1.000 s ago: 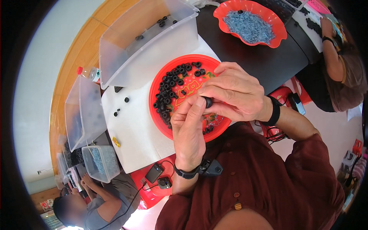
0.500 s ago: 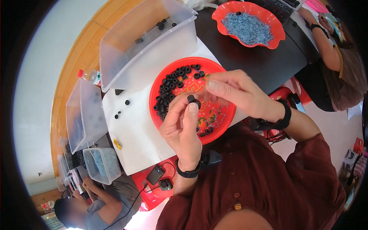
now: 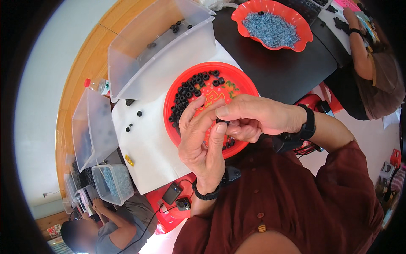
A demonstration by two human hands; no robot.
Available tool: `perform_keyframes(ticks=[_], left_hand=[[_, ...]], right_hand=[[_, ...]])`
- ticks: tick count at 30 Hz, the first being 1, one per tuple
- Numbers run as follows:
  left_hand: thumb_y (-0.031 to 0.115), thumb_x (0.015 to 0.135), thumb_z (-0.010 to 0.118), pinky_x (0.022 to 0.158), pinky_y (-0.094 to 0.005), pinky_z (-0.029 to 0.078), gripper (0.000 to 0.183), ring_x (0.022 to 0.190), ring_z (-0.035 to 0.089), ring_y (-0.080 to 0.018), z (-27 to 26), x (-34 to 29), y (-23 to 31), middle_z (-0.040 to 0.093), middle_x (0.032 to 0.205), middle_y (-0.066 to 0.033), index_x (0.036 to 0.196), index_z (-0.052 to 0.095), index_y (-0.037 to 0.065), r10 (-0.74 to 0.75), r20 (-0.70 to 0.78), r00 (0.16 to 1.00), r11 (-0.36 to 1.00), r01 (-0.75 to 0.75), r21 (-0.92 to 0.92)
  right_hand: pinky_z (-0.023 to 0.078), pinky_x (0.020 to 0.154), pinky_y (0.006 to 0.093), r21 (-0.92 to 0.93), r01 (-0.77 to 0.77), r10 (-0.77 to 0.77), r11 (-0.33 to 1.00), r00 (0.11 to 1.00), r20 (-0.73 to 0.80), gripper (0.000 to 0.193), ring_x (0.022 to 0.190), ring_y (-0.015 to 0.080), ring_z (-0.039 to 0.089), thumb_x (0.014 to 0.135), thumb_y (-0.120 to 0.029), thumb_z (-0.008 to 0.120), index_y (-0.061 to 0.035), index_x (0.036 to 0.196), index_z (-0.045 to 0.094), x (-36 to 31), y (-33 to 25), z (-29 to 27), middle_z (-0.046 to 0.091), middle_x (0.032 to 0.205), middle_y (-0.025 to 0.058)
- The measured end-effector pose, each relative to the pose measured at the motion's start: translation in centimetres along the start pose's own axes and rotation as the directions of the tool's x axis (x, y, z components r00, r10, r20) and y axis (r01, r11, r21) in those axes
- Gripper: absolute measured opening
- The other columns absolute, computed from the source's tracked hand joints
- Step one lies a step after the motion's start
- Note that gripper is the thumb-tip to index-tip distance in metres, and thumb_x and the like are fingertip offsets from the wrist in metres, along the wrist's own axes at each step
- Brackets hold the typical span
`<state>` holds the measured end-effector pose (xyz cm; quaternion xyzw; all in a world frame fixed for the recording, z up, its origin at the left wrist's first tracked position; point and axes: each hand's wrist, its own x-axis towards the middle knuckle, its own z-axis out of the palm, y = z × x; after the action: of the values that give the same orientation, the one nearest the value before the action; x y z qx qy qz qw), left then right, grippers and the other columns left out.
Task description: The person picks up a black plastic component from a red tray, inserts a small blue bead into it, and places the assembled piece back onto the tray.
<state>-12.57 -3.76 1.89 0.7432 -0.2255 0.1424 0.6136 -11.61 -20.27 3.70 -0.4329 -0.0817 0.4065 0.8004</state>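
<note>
While the left hand [image 3: 202, 150] and right hand [image 3: 270, 115] pinch a small black part [image 3: 222, 121] between fingertips above a round red tray [image 3: 168, 103], a light, steady grip, held low, should let the tray catch any slip.

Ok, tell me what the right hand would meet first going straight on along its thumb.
Most likely the left hand, its fingers just ahead of the right hand; the small black part sits just below that thumb's tip, but depth is unclear.
</note>
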Motion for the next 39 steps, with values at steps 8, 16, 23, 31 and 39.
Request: perform_keyframes(ticks=[8,16,23,31,39], left_hand=[[0.011,0.084,0.065,0.096,-0.0394,0.038,0.018,0.108,0.055,-0.0289,-0.3,0.2,0.4,0.069,0.094,-0.0093,0.097,0.068,-0.001,0.049,0.015,0.999,0.996,-0.050,0.080],[0.006,0.081,0.067,0.095,-0.0389,0.041,0.017,0.109,0.056,-0.0293,-0.1,-0.1,0.3,0.069,0.092,-0.0094,0.097,0.068,-0.001,0.020,0.022,1.000,0.989,-0.023,0.147],[0.005,0.085,0.063,0.094,-0.0336,0.041,0.018,0.106,0.057,-0.0229,0.0,0.1,0.0,0.066,0.100,-0.0108,0.102,0.066,-0.002,-0.241,0.103,0.965,0.965,0.250,-0.083],[0.005,0.087,0.061,0.091,-0.0295,0.042,0.019,0.100,0.057,-0.0166,-0.3,-0.2,-0.7,0.064,0.105,-0.0099,0.104,0.065,-0.003,-0.330,0.146,0.932,0.904,0.357,-0.234],[0.003,0.086,0.062,0.086,-0.0273,0.045,0.018,0.095,0.058,-0.0153,-0.3,-0.2,-1.0,0.064,0.103,-0.0095,0.103,0.064,-0.004,-0.365,0.153,0.918,0.883,0.394,-0.255]], right_hand=[[0.013,0.040,0.0216,0.139,0.007,0.001,0.990,0.998,-0.058,0.037,0.044,0.0031,0.017,0.093,-0.040,0.042,-0.0163,0.064,0.042,0.0,0.3,1.0,0.024,0.054,-0.0096],[0.014,0.041,0.0227,0.170,-0.009,0.023,0.985,0.996,-0.085,0.039,0.045,0.0049,0.017,0.091,-0.039,0.041,-0.0165,0.061,0.031,0.0,0.9,0.4,0.023,0.054,-0.0083],[0.014,0.043,0.0233,0.074,-0.003,0.017,0.997,0.984,-0.178,0.036,0.046,0.0053,0.017,0.093,-0.033,0.039,-0.0150,0.063,0.031,-0.3,0.9,-0.1,0.023,0.055,-0.0075],[0.013,0.043,0.0233,0.135,-0.017,0.042,0.991,0.982,-0.183,0.038,0.045,0.0056,0.016,0.093,-0.037,0.040,-0.0154,0.063,0.030,-0.3,0.8,0.2,0.022,0.055,-0.0079],[0.014,0.043,0.0227,0.178,-0.065,0.093,0.982,0.984,-0.155,0.040,0.045,0.0054,0.017,0.092,-0.043,0.040,-0.0150,0.063,0.033,-0.1,0.6,-0.2,0.023,0.055,-0.0076]])
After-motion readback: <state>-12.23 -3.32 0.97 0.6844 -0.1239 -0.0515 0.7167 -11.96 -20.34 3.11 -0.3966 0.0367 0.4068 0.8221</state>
